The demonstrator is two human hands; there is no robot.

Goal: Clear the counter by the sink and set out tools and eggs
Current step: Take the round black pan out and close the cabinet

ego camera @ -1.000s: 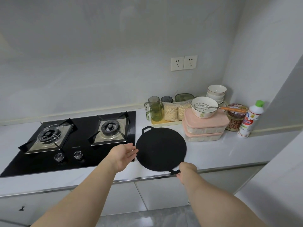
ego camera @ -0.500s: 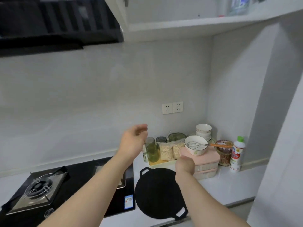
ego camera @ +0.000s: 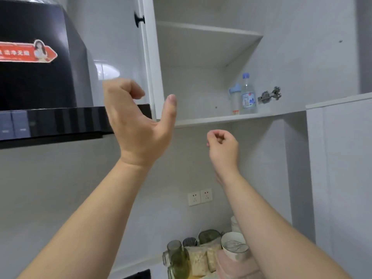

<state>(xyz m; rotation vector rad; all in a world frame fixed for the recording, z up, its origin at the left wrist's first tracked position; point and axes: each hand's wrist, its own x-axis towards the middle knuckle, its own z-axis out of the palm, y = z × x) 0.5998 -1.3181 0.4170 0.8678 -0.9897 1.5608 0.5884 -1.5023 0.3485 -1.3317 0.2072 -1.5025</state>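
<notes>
The biggest thing is the white wall cupboard [ego camera: 191, 87], and it stands open. Its door [ego camera: 150, 57] is swung out, so only its thin edge shows. Most of the cupboard is bare, so I think the person wants to put things up there or get something down. To the left hangs the big black cooker hood [ego camera: 40, 83] with a red sticker [ego camera: 28, 53] on it.

Both arms reach up. The left hand [ego camera: 138, 125] is by the edge of the door, thumb stuck out and fingers bent like a hook. It holds nothing, and I can't tell if it touches the door. The right hand [ego camera: 222, 146] is lower, under the bottom shelf [ego camera: 231, 118]. Its fingers are curled in tight, and nothing shows inside them.

The tool for the job is far below the hands. The whisk [ego camera: 236, 246] lies in a white bowl [ego camera: 228, 253], and the bowl sits on pink boxes [ego camera: 233, 267]. The right arm hides part of them. I see no eggs.

Beside the boxes are bags of pale food [ego camera: 198, 260] and green cups [ego camera: 179, 262], all packed close. A careless reach could knock them.

Two bottles [ego camera: 248, 95] stand at the right end of the bottom shelf, near a metal hinge [ego camera: 269, 94]. They take up some room there. Lower on the wall are two sockets [ego camera: 200, 197]. A small black knob [ego camera: 139, 19] sits on the door.
</notes>
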